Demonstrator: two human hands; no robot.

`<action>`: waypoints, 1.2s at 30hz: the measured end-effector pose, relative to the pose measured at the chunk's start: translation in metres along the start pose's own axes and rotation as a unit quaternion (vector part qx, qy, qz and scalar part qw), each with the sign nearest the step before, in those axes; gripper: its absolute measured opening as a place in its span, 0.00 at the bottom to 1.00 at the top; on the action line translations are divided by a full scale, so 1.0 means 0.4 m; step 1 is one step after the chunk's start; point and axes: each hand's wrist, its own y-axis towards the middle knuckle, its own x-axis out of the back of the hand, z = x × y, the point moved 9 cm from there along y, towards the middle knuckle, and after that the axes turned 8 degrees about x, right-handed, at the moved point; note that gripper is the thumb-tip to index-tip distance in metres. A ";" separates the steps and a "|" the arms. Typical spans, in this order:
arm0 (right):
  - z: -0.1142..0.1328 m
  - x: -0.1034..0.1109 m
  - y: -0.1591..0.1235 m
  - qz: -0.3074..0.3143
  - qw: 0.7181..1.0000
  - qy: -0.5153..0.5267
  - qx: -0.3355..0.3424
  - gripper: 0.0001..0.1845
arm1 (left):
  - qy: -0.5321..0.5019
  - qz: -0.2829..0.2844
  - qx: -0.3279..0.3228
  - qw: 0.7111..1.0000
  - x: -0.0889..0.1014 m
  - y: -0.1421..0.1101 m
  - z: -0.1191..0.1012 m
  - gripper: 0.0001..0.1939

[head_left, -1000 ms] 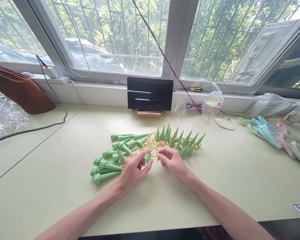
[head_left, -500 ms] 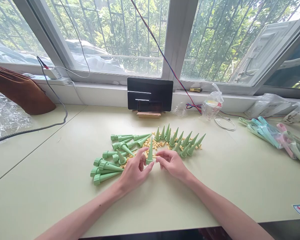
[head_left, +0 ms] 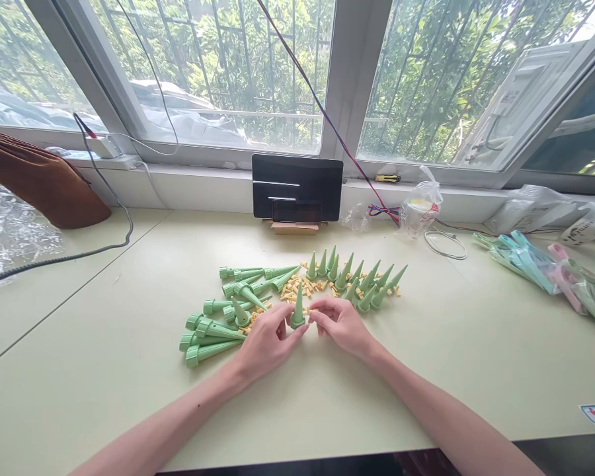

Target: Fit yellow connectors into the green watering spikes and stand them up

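The left hand (head_left: 266, 340) pinches the base of one green cone spike (head_left: 297, 308) between thumb and fingers, holding it upright, tip up, just above the bench (head_left: 104, 370). The right hand (head_left: 341, 322) meets it from the other side, fingertips closed on a small yellow piece (head_left: 311, 309) at the spike's base; the piece is too small to make out further.

Behind the hands, about eleven standing spikes (head_left: 357, 277) form a tight cluster. To the left, roughly fourteen lying spikes (head_left: 223, 314) sprawl on their sides. Scattered yellow pieces (head_left: 297, 285) lie between the two groups, too many and too small to count.

The bench is bare in front of the hands up to its near edge, and wide open to the left and right of the piles. A black tablet (head_left: 297, 187) stands against the window ledge well behind. Packaged pastel items (head_left: 540, 268) lie far right, a brown bag (head_left: 39, 178) far left.
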 end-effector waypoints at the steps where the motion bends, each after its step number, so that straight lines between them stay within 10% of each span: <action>1: -0.001 0.000 0.000 0.000 1.000 -0.001 0.000 0.10 | -0.002 0.002 -0.003 1.000 0.000 0.000 -0.001 0.15; 36: 0.001 -0.004 -0.008 0.017 0.997 -0.075 -0.012 0.22 | -0.045 0.007 -0.002 0.999 0.003 0.005 -0.001 0.10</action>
